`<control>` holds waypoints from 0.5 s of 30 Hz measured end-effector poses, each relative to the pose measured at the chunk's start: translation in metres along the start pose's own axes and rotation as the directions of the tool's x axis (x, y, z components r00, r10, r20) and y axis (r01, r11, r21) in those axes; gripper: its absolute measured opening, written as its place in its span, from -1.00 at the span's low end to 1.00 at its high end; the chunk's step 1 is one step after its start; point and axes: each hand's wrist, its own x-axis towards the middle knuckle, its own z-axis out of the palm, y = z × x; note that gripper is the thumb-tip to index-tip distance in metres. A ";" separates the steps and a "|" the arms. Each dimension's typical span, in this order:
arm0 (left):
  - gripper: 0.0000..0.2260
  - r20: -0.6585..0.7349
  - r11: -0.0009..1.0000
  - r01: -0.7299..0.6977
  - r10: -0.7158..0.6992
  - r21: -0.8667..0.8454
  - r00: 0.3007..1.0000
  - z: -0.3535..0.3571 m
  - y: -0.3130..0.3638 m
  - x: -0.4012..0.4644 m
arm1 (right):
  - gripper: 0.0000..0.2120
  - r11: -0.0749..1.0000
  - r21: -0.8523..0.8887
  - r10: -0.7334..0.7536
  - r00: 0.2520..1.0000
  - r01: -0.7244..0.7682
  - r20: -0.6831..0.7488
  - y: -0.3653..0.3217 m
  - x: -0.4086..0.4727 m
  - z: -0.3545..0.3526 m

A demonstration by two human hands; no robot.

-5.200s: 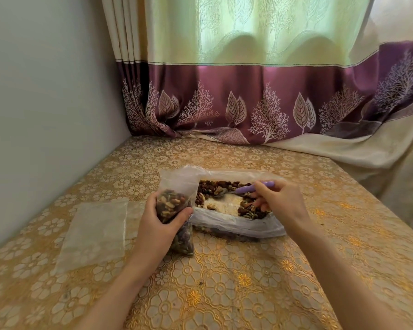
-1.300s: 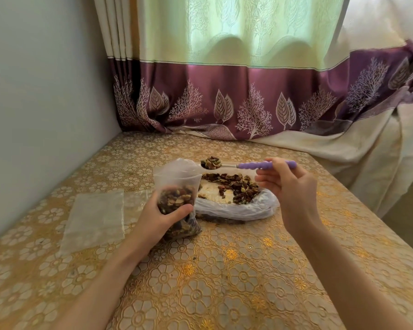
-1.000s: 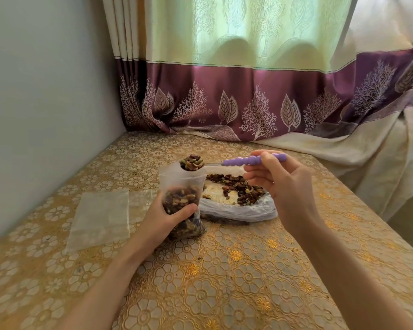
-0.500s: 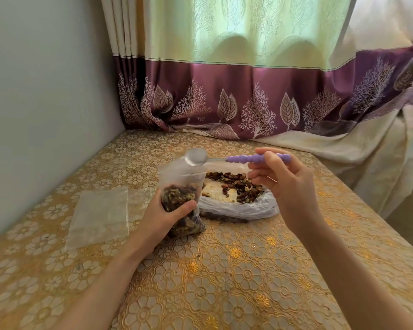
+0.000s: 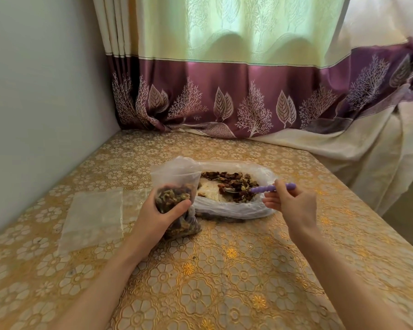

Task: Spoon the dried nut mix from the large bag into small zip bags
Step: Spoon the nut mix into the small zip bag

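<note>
My left hand (image 5: 157, 215) grips a small clear zip bag (image 5: 174, 179), upright on the table, its mouth open and its lower half full of nut mix. Right behind it lies the large clear bag (image 5: 239, 207), its top rolled open, with brown and green nut mix (image 5: 234, 182) and a pale patch inside. My right hand (image 5: 293, 203) holds a spoon by its purple beaded handle (image 5: 270, 188). The metal bowl of the spoon (image 5: 230, 189) is down in the nut mix of the large bag.
Empty clear zip bags (image 5: 93, 217) lie flat on the gold flowered tablecloth (image 5: 224, 282) to the left of my left hand. A grey wall (image 5: 34, 91) runs along the left side. A green and purple curtain (image 5: 224, 96) hangs at the back and drapes over the table's right edge.
The spoon tipped its nuts into the small bag, then my right hand swung it down and right into the large bag. My left hand kept holding the small bag.
</note>
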 end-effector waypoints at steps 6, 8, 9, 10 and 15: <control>-0.62 0.008 1.000 -0.016 0.016 -0.026 1.000 0.001 0.001 0.000 | -0.72 0.999 -0.049 -0.021 0.997 0.018 -0.068 0.010 0.007 0.008; -0.62 0.006 1.000 -0.018 0.018 -0.015 1.000 0.001 0.001 0.001 | -0.75 0.998 -0.056 -0.009 0.999 0.006 -0.050 0.012 0.009 0.013; -0.62 0.008 1.000 -0.019 0.019 -0.012 1.000 0.001 0.001 0.001 | -0.77 0.999 -0.052 0.007 0.999 -0.009 -0.037 0.014 0.009 0.015; -0.62 0.010 1.000 -0.022 0.022 -0.010 1.000 0.001 0.001 0.000 | -0.79 0.999 -0.048 0.023 0.999 -0.024 -0.027 0.016 0.010 0.016; -0.63 0.012 0.999 -0.030 0.030 -0.017 0.999 0.001 0.002 0.001 | -0.76 0.995 0.022 0.100 0.995 -0.099 -0.011 0.019 0.011 0.015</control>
